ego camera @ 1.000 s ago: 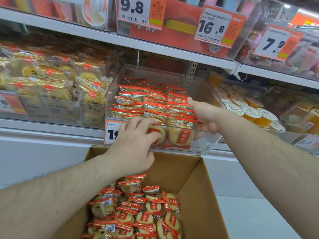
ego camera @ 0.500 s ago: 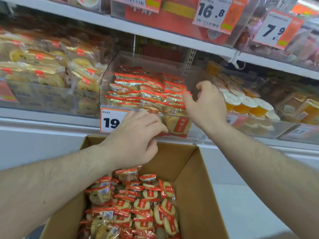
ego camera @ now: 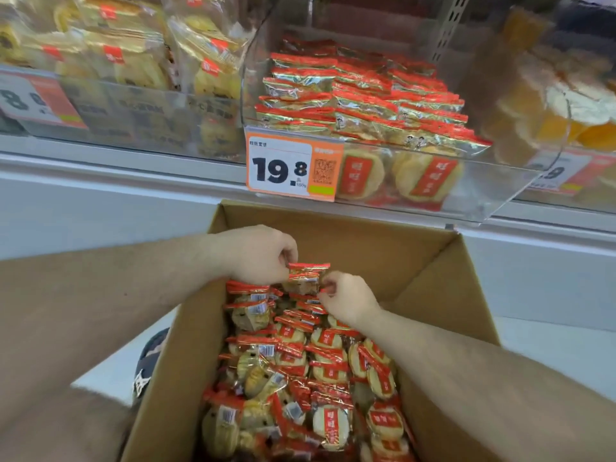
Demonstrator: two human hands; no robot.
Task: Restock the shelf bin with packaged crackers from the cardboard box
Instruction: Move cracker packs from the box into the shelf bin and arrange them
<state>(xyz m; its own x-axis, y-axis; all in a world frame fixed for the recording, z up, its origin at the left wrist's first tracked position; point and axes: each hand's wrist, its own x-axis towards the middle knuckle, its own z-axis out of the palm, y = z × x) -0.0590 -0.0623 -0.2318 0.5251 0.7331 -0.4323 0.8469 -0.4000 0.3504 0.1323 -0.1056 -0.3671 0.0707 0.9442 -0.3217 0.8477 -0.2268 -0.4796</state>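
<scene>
An open cardboard box [ego camera: 430,271] below me holds many red-and-clear cracker packets [ego camera: 320,371]. At the far end of the pile, my left hand [ego camera: 256,255] pinches the top edge of a small stack of cracker packets [ego camera: 305,278]. My right hand [ego camera: 346,300] has its fingers curled on the right edge of the same stack. Above the box, the clear shelf bin [ego camera: 500,181] is stacked with rows of the same packets [ego camera: 360,95] and carries an orange 19.8 price tag [ego camera: 293,168].
A neighbouring bin of yellow cakes [ego camera: 133,68] stands to the left, and one with orange jelly cups [ego camera: 573,108] to the right. The white shelf ledge [ego camera: 116,168] runs under the bins. A dark shoe [ego camera: 150,365] shows left of the box.
Both hands have come down from the front of the shelf bin into the box and taken hold of a stack of packets. The view has tilted downward.
</scene>
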